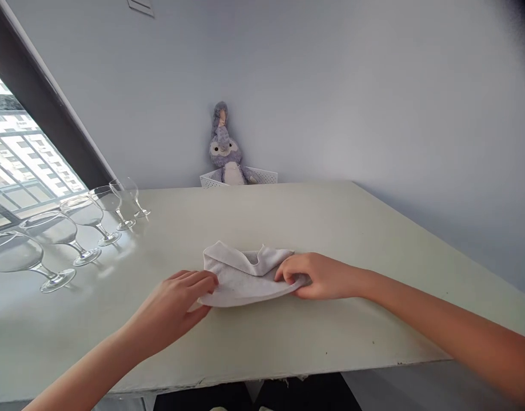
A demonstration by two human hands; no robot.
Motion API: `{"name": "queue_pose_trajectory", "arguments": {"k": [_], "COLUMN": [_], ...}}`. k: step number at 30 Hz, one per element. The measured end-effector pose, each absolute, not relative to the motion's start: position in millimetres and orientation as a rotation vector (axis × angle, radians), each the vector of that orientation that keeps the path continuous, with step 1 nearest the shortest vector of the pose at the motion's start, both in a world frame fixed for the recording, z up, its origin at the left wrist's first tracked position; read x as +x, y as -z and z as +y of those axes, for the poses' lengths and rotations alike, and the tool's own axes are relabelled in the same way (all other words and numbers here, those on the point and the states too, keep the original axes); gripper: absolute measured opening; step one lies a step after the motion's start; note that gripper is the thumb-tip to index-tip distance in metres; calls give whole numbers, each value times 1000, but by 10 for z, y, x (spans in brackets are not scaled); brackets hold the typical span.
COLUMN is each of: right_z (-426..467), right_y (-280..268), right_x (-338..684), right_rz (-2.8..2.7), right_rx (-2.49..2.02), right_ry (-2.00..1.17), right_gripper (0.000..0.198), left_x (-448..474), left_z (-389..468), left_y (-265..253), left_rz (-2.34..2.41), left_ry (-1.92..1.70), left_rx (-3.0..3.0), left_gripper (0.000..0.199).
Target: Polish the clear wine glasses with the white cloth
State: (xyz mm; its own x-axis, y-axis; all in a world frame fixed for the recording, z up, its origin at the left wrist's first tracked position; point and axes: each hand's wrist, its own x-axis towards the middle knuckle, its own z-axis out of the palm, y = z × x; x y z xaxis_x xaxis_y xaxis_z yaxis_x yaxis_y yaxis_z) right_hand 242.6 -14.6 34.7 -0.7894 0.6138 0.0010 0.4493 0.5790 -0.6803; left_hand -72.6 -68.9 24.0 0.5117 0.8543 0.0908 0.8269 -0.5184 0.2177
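A pale grey-white cloth (245, 288) lies folded on the white table, its far edge turned over in a loose, rumpled flap. At its left end my left hand (179, 299) pinches the near corner, fingers on top and thumb below. My right hand (307, 277) grips the right end, with the fingers curled over the cloth and the thumb under its near edge. Between the two hands the near edge bows slightly toward me.
Several stemmed glasses (84, 220) stand in a row along the table's left side, by the window (26, 154). At the back, a grey-purple plush toy (225, 151) sits in a white perforated basket (264, 176) against the wall. The table's front edge (245, 381) looks chipped.
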Motion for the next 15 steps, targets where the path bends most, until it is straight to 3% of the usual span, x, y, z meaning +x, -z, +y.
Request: {"name": "queue_pose_trajectory", "arguments": {"k": [3, 6, 10, 12, 15], "right_z": [-110, 24, 292, 404, 503], "right_y": [-359, -347, -278, -250, -239], "right_x": [2401, 2321, 2147, 2050, 1938], "right_rz": [-2576, -2518, -2671, -2759, -2828], "right_rx": [-865, -904, -886, -857, -761], "right_ry": [-1052, -830, -599, -645, -594], "right_gripper": [10, 21, 59, 56, 28], "left_x": [-648, -576, -511, -488, -461], "left_z": [-712, -584, -221, -45, 126], "left_y": [-309, -356, -300, -270, -287], "left_rz": [1394, 1457, 1462, 1403, 1356], "left_ry": [-236, -344, -422, -311, -183], "left_rx": [2551, 2477, 2508, 2499, 2460], "left_gripper": [16, 24, 41, 49, 37]}}
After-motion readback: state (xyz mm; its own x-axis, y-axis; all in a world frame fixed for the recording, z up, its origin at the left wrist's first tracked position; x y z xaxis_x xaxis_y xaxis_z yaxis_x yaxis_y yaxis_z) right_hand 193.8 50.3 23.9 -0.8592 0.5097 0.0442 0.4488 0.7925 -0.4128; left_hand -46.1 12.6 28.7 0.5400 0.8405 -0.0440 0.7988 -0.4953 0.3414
